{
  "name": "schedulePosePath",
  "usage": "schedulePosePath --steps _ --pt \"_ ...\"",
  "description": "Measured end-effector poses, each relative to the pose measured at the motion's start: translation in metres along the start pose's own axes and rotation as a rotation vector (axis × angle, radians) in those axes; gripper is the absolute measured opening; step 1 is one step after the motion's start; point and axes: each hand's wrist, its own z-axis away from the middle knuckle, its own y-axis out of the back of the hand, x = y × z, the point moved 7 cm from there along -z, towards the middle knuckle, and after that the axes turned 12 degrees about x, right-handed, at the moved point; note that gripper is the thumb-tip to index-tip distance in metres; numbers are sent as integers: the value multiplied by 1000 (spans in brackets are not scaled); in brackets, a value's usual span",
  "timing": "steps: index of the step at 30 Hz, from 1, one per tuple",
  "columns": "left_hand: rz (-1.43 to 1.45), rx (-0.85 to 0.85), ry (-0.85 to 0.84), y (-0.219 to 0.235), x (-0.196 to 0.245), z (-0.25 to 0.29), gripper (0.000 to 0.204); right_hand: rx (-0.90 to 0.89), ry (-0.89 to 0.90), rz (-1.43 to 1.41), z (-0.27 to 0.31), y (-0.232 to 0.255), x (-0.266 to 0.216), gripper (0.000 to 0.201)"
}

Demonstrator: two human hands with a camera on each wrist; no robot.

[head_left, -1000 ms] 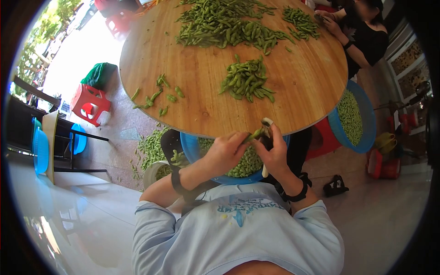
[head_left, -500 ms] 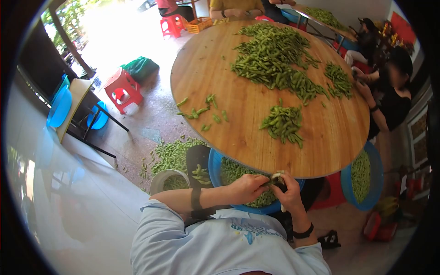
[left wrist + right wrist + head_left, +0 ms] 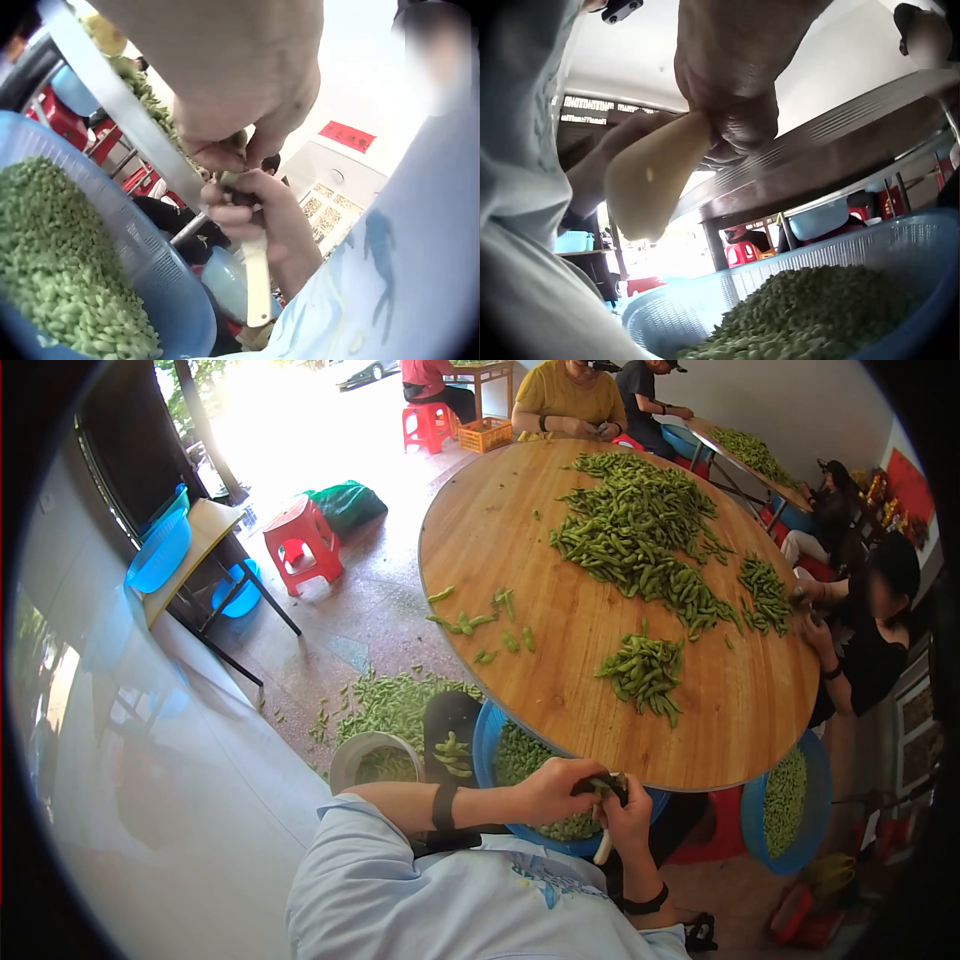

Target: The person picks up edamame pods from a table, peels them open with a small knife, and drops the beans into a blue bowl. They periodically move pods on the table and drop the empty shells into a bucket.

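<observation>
My left hand (image 3: pixel 558 792) and right hand (image 3: pixel 630 822) meet at the near edge of the round wooden table (image 3: pixel 540 690). Between them is a green bean pod (image 3: pixel 229 178), mostly hidden, pinched in the left fingers. Gripped in my right hand is a small tool with a cream handle (image 3: pixel 258 289); its working end is hidden by fingers. The handle points down toward my shirt. Below both hands sits a blue basket (image 3: pixel 484 745) full of shelled green beans (image 3: pixel 67 262).
Heaps of pods (image 3: pixel 640 540) cover the table's far part, with a smaller pile (image 3: pixel 645 672) closer. A whitish bucket (image 3: pixel 345 762) stands at left beside pods spread on the floor (image 3: pixel 395 705). Another blue basket (image 3: pixel 825 810) is at right. People sit around; a red stool (image 3: pixel 300 540) stands left.
The head view has swung up and left, so the table appears lower and further right. The hands, slightly apart a second ago around the pod, are now closer together.
</observation>
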Motion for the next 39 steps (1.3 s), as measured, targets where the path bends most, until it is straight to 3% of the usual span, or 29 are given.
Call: schedulePosePath --steps 1,2,4,8,9,10,11,13,14,18,20,24,26,33,39 --pt "199 -31 149 -1 -7 -1 21 -38 -248 -235 3 -5 8 11" --pt "201 -37 152 -2 -12 -1 21 -33 -252 -236 1 -6 10 11" --pt "688 -78 391 -13 -28 1 17 -64 -293 -306 1 -10 12 11" --pt "692 -27 402 -11 -33 1 19 -22 -378 -295 10 -8 3 10" --pt "699 -70 440 -13 -32 0 19 -91 -246 -154 8 -7 -7 12" --pt "657 26 383 -5 -28 -6 18 -169 -119 -6 9 -6 -13 14" --pt "612 121 323 3 -24 -10 18 -133 -154 -4 10 0 -10 14" --pt "591 86 427 8 -25 -12 17 -175 53 40 5 0 -23 22" --pt "552 86 514 9 -29 -10 16 -156 33 46 3 2 -24 22" --pt "618 19 597 -1 -38 -8 15 -147 -198 -214 3 0 -20 41" --pt "551 15 549 -4 -41 -8 13 -225 -272 -378 5 -5 -16 43" --pt "566 19 626 -10 -49 -6 12 -260 -300 -479 8 -10 -6 43" --pt "535 13 545 -10 -48 -9 13 -237 -334 -530 8 -10 -5 43" --pt "515 38 471 -7 -45 -9 13 -222 -291 -495 6 -11 -4 40" --pt "678 89 597 -8 -58 -8 15 -112 -120 -397 3 -12 -4 38"
